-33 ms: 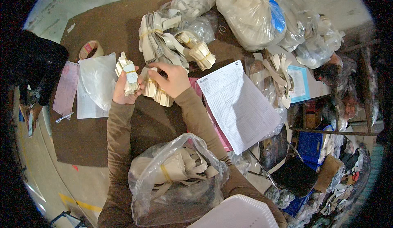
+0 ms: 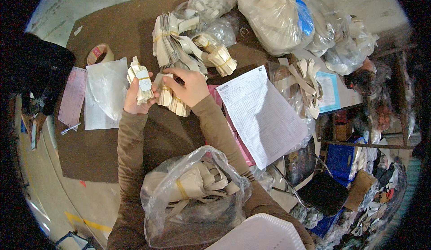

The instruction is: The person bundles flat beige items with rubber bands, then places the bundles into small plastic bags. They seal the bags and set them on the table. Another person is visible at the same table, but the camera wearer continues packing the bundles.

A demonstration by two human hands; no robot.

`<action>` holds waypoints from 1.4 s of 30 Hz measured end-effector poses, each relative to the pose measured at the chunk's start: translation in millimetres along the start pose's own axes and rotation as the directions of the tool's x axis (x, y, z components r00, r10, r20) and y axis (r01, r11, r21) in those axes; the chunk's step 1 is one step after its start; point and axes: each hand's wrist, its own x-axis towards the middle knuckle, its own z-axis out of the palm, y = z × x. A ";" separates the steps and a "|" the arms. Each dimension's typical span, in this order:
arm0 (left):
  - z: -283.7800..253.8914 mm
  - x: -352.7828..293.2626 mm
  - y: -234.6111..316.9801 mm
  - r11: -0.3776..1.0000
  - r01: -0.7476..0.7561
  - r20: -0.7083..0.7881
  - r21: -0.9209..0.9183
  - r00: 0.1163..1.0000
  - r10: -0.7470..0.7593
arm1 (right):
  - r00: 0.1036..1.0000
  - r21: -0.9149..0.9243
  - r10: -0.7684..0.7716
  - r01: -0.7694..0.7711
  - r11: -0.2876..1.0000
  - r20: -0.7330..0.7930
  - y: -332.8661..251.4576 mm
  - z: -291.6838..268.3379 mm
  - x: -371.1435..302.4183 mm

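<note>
My left hand (image 2: 134, 103) is closed round a bundle of cream cut strips (image 2: 142, 81), tied with a yellow band and held upright. Beside it, my right hand (image 2: 194, 88) has its thumb and fingers bent onto a second bundle of cream strips (image 2: 165, 94), whose ends fan out below the fingers. My palm hides part of that bundle. Just beyond the hands lies a larger banded bundle of flat strips (image 2: 168, 41). To its right sits a smaller rolled bundle (image 2: 222, 61). Nearest me, an open clear plastic bag (image 2: 155, 218) holds another banded bundle (image 2: 191, 185).
Filled plastic bags (image 2: 274, 21) stand along the far side of the brown table (image 2: 98, 155). A tape roll (image 2: 99, 54), a white plastic bag (image 2: 107, 86) and a pen (image 2: 70, 128) lie left. Printed sheets (image 2: 265, 115) lie right, with a black chair (image 2: 323, 194) beyond.
</note>
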 end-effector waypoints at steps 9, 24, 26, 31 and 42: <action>0.3 8.1 -2.6 0.990 -0.052 -0.057 -0.128 0.997 0.045 | 1.000 0.015 -0.011 0.011 1.000 -0.006 -0.1 -3.7 4.6; -29.6 1.9 29.8 0.984 0.033 -0.224 0.175 0.975 0.007 | 0.857 0.354 0.261 -0.099 0.930 -0.445 18.2 -31.1 7.4; -47.3 5.6 25.1 0.920 0.071 -0.344 0.386 0.936 0.072 | 0.869 0.283 0.231 -0.111 0.953 -0.438 19.6 -28.1 8.5; -9.4 -14.7 41.1 0.344 0.279 -0.372 0.896 0.896 0.242 | 0.896 0.045 0.074 -0.060 0.997 -0.437 25.9 -22.9 7.5; -26.8 26.5 12.6 -0.277 0.086 0.085 0.957 0.831 0.550 | 0.836 0.173 0.169 -0.090 0.981 -0.522 31.4 -25.2 3.3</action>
